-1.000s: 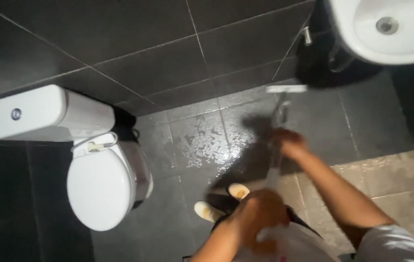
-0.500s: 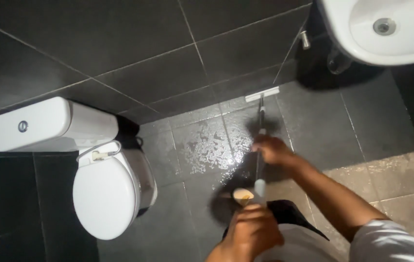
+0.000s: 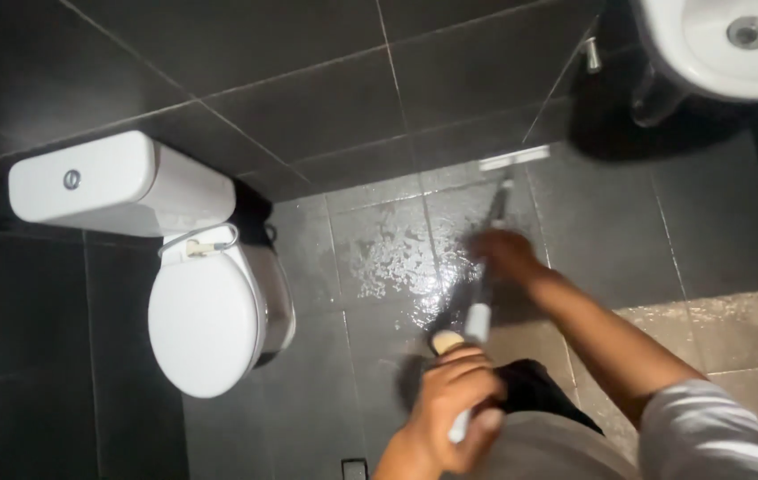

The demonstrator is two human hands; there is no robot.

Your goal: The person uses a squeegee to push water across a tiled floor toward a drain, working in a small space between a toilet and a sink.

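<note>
I hold a long-handled floor squeegee with both hands. Its pale flat head (image 3: 512,160) rests on the wet dark floor tiles where the floor meets the wall. My right hand (image 3: 505,253) grips the handle (image 3: 478,322) partway down, blurred by motion. Nearer to me, my left hand (image 3: 454,404) is closed around the handle's lower, light-coloured end. A shiny film of water (image 3: 397,262) covers the tiles left of the handle. One of my shoes (image 3: 446,341) shows just above the left hand.
A white toilet (image 3: 206,316) with its lid closed and a white cistern (image 3: 117,187) stand at the left against the dark tiled wall. A white washbasin (image 3: 726,44) hangs at the top right. Lighter beige tiles (image 3: 734,329) lie at the right.
The squeegee head has slid farther away to the base of the wall. My right hand has moved up along the handle and my left hand has come further into view.
</note>
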